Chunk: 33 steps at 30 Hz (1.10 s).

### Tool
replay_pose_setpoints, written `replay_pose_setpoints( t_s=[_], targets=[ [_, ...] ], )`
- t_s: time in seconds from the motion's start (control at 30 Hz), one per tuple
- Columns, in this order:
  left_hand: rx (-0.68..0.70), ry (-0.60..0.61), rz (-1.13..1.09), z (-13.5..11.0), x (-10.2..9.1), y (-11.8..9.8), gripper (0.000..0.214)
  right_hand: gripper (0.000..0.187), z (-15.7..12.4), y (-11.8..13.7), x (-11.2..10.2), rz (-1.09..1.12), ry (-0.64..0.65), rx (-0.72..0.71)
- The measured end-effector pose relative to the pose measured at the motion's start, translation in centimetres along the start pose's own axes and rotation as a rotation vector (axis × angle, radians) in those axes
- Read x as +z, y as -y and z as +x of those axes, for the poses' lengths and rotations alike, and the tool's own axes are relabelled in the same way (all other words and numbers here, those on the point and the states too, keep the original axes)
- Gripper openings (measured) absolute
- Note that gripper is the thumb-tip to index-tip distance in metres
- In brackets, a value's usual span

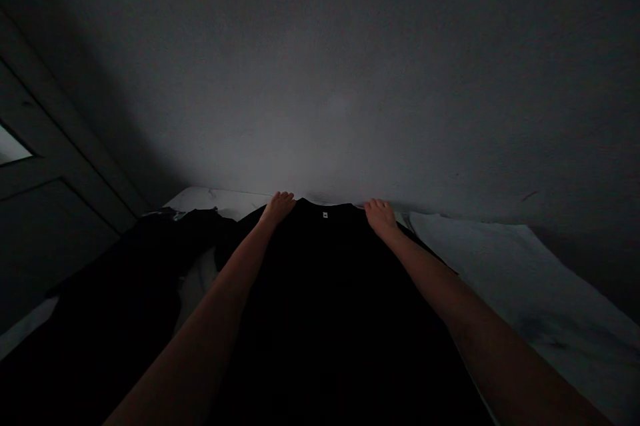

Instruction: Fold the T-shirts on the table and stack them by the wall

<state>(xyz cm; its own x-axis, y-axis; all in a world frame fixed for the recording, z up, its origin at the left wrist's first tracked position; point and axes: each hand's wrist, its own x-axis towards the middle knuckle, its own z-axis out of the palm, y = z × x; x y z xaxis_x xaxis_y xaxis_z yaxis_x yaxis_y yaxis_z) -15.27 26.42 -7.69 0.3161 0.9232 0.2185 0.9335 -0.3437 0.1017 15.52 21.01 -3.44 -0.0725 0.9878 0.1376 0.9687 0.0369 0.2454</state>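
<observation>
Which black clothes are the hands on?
The middle black shirt, with a small pale label at its neckline: the left hand and right hand are at its shoulders. No hand is on the dark clothing at left.

No text can be read with certainty. One small white label [325, 215] is placed at the neck of the black shirt [345, 306], at the far end of this garment, near the middle between its left and right shoulders. On this label there is a dark mark [325, 215], which takes the central part of the pale ground. The mark is too small, and the light is too weak, so I cannot tell whether it is a letter, a number or a brand sign.
</observation>
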Motion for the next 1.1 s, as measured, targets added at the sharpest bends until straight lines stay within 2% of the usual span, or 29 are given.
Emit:
replay_pose_setpoints(
  t_s=[0.13, 0.23, 0.3, 0.4, 0.5, 0.57, 0.7, 0.77, 0.93, 1.1],
  targets=[
    [-0.133, 0.006, 0.008, -1.2, -0.1, -3.2, 0.032, 0.039, -2.7, 3.9, -0.1, 0.035, -0.015, 0.055],
    [-0.22, 0.005, -0.018, -3.8, 0.7, -5.3, 0.045, 0.045, -5.7, 5.4, 1.0, 0.125, 0.043, -0.031],
    [-0.23, 0.024, -0.043, -5.6, 1.4, -5.5, 0.057, 0.056, -7.3, 5.3, 1.8, 0.188, 0.095, -0.061],
    [-0.175, 0.086, -0.074, -6.9, 1.9, -4.2, 0.064, 0.066, -8.2, 4.4, 2.4, 0.242, 0.165, 0.008],
    [-0.124, 0.121, -0.09, -6.4, 1.9, -2.6, 0.06, 0.067, -7.7, 4.0, 2.5, 0.257, 0.177, 0.084],
    [-0.131, 0.075, -0.089, -5.7, 1.6, -1.9, 0.056, 0.063, -7.2, 3.9, 2.4, 0.251, 0.136, 0.105],
    [-0.286, -0.111, -0.068, -4.2, 0.8, -0.6, 0.046, 0.049, -5.6, 2.5, 1.7, 0.215, -0.01, 0.196],
    [-0.375, -0.126, -0.065, -3.5, 0.4, 0.3, 0.039, 0.045, -4.5, 1.1, 1.2, 0.194, -0.049, 0.256],
    [-0.405, -0.075, -0.1, -1.5, 0.4, 2.1, 0.024, 0.033, -1.5, -1.6, 0.2, 0.189, -0.018, 0.323],
    [-0.388, -0.101, -0.078, -0.3, 0.3, 2.3, 0.023, 0.035, -0.4, -2.3, 0.0, 0.204, 0.024, 0.341]
  ],
)
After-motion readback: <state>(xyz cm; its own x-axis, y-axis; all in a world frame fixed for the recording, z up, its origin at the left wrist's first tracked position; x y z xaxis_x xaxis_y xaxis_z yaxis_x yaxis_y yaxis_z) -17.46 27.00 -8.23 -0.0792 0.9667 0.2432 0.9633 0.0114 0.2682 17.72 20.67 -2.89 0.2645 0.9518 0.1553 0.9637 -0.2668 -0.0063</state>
